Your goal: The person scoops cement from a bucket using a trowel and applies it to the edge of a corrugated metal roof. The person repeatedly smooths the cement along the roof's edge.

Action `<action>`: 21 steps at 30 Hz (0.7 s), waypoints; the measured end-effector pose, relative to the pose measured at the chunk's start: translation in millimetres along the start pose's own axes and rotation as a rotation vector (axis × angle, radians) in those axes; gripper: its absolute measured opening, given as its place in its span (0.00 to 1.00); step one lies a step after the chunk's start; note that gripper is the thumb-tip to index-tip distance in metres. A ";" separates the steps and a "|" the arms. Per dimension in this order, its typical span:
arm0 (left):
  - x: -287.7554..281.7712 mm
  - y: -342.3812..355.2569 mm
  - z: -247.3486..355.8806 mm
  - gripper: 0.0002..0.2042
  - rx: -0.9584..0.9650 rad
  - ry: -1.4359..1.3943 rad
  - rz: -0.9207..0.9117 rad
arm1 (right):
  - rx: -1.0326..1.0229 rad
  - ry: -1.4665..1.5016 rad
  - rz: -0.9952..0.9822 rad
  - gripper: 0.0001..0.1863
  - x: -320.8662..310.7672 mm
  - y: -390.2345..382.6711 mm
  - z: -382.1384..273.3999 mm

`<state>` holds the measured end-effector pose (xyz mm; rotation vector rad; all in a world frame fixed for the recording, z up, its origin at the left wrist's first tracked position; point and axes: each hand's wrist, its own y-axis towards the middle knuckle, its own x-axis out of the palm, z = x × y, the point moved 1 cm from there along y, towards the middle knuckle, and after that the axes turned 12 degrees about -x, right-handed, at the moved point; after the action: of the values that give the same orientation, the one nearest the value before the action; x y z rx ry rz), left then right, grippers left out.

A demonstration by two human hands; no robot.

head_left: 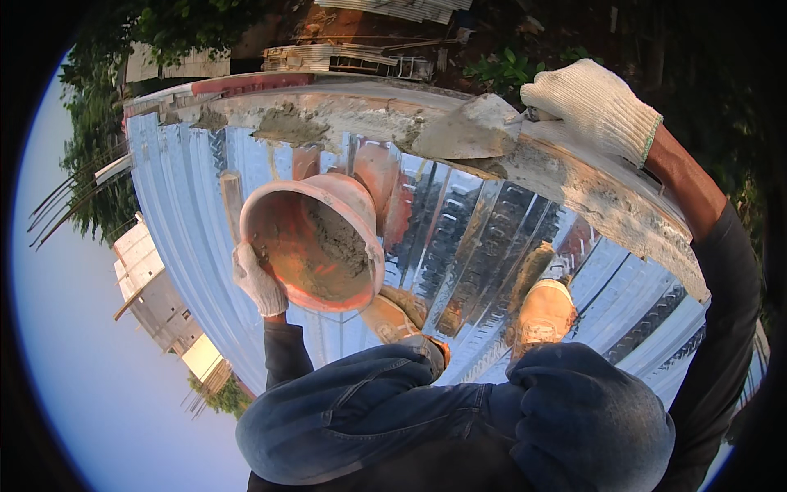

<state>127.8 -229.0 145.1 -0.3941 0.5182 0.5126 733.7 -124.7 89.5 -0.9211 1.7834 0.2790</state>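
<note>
My left hand (pixel 257 279), in a white knit glove, grips the rim of a reddish plastic bucket (pixel 279 254), which is tilted and has grey wet mortar (pixel 336 238) inside. My right hand (pixel 586 107), also gloved, is closed on a trowel, its handle mostly hidden. The trowel's blade (pixel 467 131) is coated in grey mortar and rests over a rough concrete ledge (pixel 607 176). Lumps of mortar (pixel 287 123) lie along the ledge farther left.
I crouch on shiny corrugated metal sheets (pixel 180 205), my tan boots (pixel 545 316) below the ledge. A short wooden piece (pixel 230 197) stands near the bucket. Beyond the edge are trees, rebar rods, stacked sheets (pixel 344 61) on reddish ground, and unfinished buildings (pixel 156 287).
</note>
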 end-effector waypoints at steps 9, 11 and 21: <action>6.7 -9.7 9.3 0.14 -0.036 -0.044 0.014 | -0.134 -0.021 0.037 0.16 29.3 33.6 6.8; 19.5 -7.8 11.4 0.14 -0.042 -0.060 -0.007 | -0.055 -0.045 -0.081 0.18 9.7 34.9 -3.5; -0.1 -4.7 4.3 0.13 -0.006 -0.029 -0.006 | 0.125 0.066 -0.018 0.16 2.6 20.1 -16.3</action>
<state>131.9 -230.8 149.6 -0.3931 0.4875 0.5139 707.9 -121.8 89.2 -0.8658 1.8301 0.1254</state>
